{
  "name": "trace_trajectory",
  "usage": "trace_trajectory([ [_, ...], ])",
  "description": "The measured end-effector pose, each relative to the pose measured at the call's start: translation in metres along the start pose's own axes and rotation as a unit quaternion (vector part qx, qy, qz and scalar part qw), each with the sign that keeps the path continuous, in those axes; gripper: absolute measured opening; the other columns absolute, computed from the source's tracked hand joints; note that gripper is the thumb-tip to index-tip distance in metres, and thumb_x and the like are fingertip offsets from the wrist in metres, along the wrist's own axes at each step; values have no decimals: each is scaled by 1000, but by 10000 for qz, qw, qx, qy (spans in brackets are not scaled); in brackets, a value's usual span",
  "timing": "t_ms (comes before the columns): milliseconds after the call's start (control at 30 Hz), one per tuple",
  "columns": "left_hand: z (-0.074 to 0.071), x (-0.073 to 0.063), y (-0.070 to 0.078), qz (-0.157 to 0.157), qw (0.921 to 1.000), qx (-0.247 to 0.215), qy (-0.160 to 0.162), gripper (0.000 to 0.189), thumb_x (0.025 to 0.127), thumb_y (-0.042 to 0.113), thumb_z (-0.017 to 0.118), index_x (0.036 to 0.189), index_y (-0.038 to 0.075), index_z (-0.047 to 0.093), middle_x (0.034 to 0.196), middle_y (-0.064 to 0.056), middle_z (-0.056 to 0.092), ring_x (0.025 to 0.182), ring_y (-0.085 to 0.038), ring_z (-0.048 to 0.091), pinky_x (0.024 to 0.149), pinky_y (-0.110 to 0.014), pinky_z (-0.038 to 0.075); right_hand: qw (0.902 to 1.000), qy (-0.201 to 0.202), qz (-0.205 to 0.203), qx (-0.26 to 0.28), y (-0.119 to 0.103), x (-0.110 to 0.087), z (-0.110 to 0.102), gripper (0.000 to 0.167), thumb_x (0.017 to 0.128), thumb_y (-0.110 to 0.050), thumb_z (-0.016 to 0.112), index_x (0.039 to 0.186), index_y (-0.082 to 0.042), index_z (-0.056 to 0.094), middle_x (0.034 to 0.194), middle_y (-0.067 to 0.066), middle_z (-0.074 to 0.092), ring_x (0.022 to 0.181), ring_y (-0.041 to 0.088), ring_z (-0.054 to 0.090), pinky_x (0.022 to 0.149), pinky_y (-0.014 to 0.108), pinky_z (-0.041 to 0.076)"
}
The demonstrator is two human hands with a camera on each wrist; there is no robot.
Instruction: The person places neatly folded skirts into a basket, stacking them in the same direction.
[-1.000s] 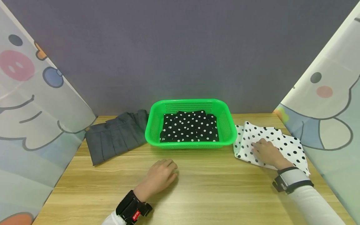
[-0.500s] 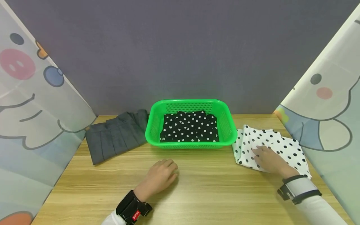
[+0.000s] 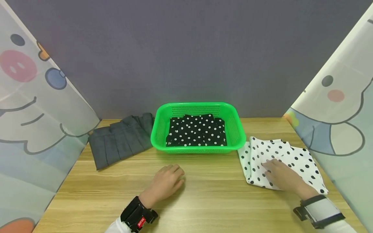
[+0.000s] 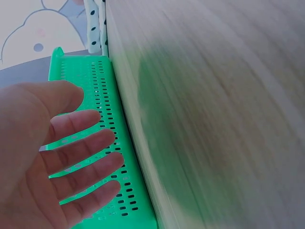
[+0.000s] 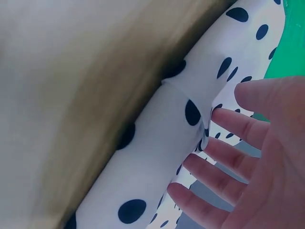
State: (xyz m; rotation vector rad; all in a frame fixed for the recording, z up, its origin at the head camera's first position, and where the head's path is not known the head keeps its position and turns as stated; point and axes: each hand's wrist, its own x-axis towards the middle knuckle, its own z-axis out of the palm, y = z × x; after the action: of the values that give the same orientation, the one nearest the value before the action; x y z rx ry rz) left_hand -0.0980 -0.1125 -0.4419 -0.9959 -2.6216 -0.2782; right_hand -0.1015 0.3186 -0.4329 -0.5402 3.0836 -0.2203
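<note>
A folded white cloth with black dots [image 3: 300, 161] lies on the right of the table. My right hand [image 3: 281, 174] rests on it, fingers extended over the fabric; in the right wrist view the fingers [image 5: 224, 181] reach across a fold of the cloth [image 5: 152, 143]. My left hand [image 3: 163, 183] rests on the bare wood in front of the basket, holding nothing. The left wrist view has its relaxed fingers [image 4: 86, 148] spread, with the green basket [image 4: 128, 205] behind them.
Toward the back stands the green plastic basket [image 3: 198, 150], containing a folded black cloth with white dots [image 3: 196, 131]. Left of it lies a folded dark grey pleated garment [image 3: 120, 140]. A grey panel [image 3: 186, 55] rises behind, and printed cartoon panels flank the wooden table [image 3: 204, 194].
The white dotted cloth has slid toward the table's front, with my right hand moving along on top of it. My left hand stays in place.
</note>
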Motion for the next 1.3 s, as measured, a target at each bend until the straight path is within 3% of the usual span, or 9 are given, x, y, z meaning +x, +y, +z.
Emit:
trace_trajectory([
  [433, 1, 4, 3, 54, 9998, -126, -167, 14, 82, 26, 66, 91, 16, 63, 91, 4, 60, 81, -12, 57, 74, -30, 50, 9997, 144, -139, 116, -24, -22, -1, 27, 82, -16, 65, 107, -7, 66, 103, 10, 62, 93, 28, 60, 79, 45, 50],
  [800, 1, 6, 6, 34, 9992, -170, -365, 15, 83, 27, 63, 93, 16, 63, 92, 4, 60, 81, -12, 57, 74, -29, 50, 9999, -58, -142, 13, -35, -32, -6, 28, 81, -17, 66, 106, -6, 66, 109, 17, 61, 99, 36, 59, 80, 50, 49],
  [1067, 4, 8, 9, 105, 9993, -190, -307, 14, 82, 26, 65, 92, 17, 63, 91, 5, 60, 82, -12, 57, 75, -29, 50, 9985, 101, -520, 105, -39, -36, -4, 28, 78, -15, 68, 105, -9, 68, 110, 12, 62, 101, 31, 59, 83, 46, 49],
  [1300, 8, 15, 19, 239, 9982, -265, -484, 17, 83, 27, 64, 96, 16, 64, 96, 3, 62, 88, -13, 59, 80, -29, 50, 9945, 181, -1031, 99, -51, -32, 0, 32, 79, -15, 67, 111, -10, 66, 111, 7, 61, 100, 24, 60, 81, 39, 51],
])
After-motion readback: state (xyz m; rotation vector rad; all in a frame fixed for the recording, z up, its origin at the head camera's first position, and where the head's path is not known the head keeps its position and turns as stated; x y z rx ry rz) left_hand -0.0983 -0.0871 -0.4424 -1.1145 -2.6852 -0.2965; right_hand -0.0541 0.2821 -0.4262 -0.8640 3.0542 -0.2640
